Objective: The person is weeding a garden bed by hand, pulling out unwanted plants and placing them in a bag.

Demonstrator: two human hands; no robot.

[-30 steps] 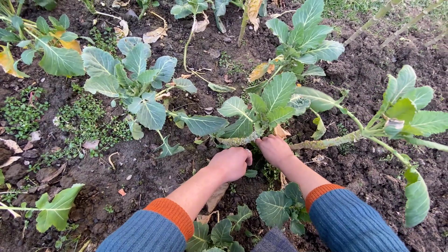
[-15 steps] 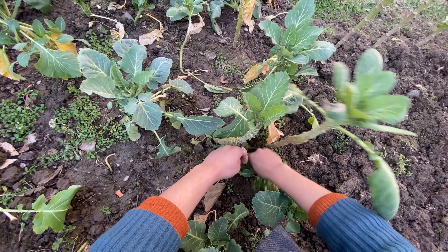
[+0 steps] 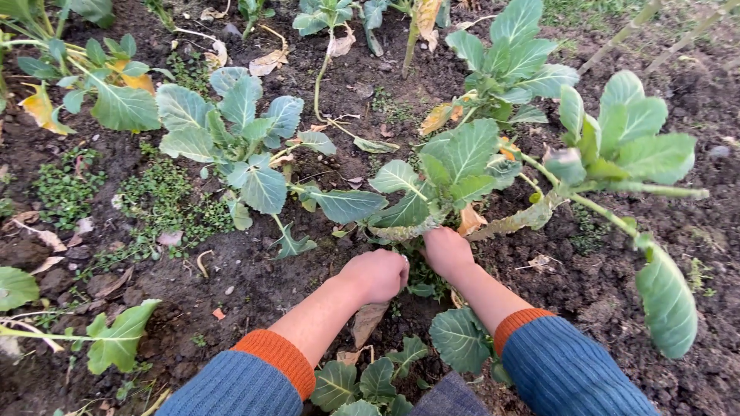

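Observation:
My left hand [image 3: 379, 274] is curled into a fist low over dark soil, beside small weeds [image 3: 424, 279] growing between my two hands; what it grips is hidden. My right hand [image 3: 446, 250] reaches under a leafy cabbage-type plant [image 3: 447, 173], fingers closed at the base of its stalk. From there a long scarred stem [image 3: 520, 220] runs to the right and carries a leafy head [image 3: 617, 146], which is lifted off the ground. Both arms wear blue sleeves with orange cuffs.
A similar broad-leaved plant [image 3: 243, 146] grows to the left and another [image 3: 512, 65] behind. Small seedlings [image 3: 370, 381] stand near my sleeves. A patch of low weeds [image 3: 158, 204] covers the soil on the left. Thin canes [image 3: 655, 23] cross the upper right corner.
The long-stemmed plant on the right swung up off the soil and toward the middle. My right hand shifted slightly forward to the stalk base. My left hand stayed put.

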